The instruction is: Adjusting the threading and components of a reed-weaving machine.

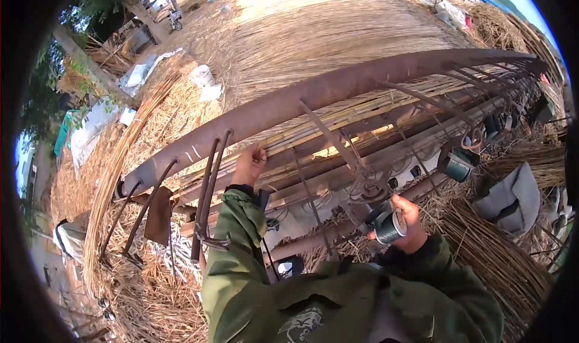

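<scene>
A long rusty steel pipe [259, 126] runs across the loom-like metal frame, with hooked rods [217, 174] coming down from it. My left hand [250, 161] grips pale reed stalks [283, 136] just below the pipe, fingers curled. My right hand [405, 222] is wrapped round a spool of dark green wire [386, 227] beside a round metal fitting [368, 189]. Another green spool [459, 163] hangs on the frame to the right. Part of my left fingertips' contact with the stalks is hidden.
A woven reed mat [325, 29] stretches beyond the frame. Loose straw [151, 282] and long reed bundles [136, 138] lie at the left, more reeds [482, 246] and grey cloth [512, 198] at the right. A tree trunk [90, 65] and white bags [90, 132] stand farther back.
</scene>
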A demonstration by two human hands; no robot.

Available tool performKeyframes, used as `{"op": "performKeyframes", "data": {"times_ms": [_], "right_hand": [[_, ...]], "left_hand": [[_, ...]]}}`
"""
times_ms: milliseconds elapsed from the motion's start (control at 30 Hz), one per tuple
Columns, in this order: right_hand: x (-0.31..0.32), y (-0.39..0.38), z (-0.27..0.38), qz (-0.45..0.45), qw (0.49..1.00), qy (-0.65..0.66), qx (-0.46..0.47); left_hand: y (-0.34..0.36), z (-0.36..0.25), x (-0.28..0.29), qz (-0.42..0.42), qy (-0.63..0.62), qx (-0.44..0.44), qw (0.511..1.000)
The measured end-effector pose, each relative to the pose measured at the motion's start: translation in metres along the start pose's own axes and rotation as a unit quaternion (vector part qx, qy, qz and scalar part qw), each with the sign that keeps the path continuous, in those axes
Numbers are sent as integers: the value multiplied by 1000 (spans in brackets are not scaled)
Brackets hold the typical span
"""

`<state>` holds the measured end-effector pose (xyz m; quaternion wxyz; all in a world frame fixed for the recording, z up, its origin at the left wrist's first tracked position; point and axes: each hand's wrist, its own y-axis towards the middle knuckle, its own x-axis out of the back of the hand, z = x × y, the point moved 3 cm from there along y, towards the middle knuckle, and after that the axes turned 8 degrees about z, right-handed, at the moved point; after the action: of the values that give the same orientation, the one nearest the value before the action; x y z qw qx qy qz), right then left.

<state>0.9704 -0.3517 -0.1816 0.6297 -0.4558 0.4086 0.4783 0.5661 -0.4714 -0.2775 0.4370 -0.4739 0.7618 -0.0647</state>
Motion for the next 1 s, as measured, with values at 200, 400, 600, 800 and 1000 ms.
{"op": "performKeyframes", "data": {"times_ms": [200, 400, 600, 800, 1000], "right_hand": [[-11, -17, 12, 0, 998, -26, 50], [-11, -33, 22, 18, 992, -90, 86], [-98, -46, 15, 504, 782, -361, -61], [-98, -37, 11, 438, 830, -326, -110], [-92, 6, -3, 269, 852, -418, -164]], "left_hand": [[1, 7, -39, 86, 767, -239, 589], [19, -2, -13, 173, 672, -299, 655], [7, 0, -3, 21, 734, -286, 616], [-140, 34, -65, 358, 710, -320, 515], [-300, 28, -95, 434, 637, -326, 547]]}}
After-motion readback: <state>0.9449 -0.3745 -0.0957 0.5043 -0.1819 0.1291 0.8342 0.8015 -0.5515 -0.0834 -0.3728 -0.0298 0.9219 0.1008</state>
